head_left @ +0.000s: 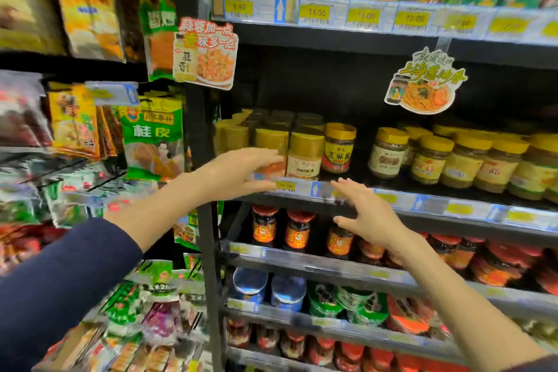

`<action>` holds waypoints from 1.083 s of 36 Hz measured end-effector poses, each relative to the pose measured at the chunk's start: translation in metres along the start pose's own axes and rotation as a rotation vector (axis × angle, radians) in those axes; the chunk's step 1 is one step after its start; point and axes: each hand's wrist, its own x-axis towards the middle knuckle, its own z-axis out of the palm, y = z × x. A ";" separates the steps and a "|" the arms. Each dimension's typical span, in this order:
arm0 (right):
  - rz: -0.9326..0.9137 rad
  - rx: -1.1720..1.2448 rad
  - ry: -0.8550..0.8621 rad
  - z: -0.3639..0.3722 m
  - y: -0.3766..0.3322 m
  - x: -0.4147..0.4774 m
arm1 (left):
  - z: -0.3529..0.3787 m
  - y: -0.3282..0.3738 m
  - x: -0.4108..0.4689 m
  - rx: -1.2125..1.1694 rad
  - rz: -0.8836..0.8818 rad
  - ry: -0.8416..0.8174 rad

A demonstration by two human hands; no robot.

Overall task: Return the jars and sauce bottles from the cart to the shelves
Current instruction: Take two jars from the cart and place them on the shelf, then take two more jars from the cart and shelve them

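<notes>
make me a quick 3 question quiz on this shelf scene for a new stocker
1. True or false: the right hand holds a jar.
2. The jars beside the left hand have lids of which colour? A red, B yellow, C blue.
3. Fill in: the red-lidded jars stand one shelf ___ the yellow-lidded ones.

Key: 1 false; 2 B; 3 below.
</notes>
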 end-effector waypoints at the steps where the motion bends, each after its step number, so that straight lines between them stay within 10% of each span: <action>1: 0.004 0.005 -0.021 -0.001 -0.003 -0.006 | 0.004 0.003 -0.013 -0.013 -0.039 -0.013; 16: -0.197 0.022 -0.303 0.038 -0.100 -0.096 | 0.016 0.047 -0.236 0.033 -0.402 -0.269; 39: -0.766 0.021 -0.454 0.123 -0.456 -0.016 | -0.095 -0.053 -0.583 0.152 -1.187 -0.361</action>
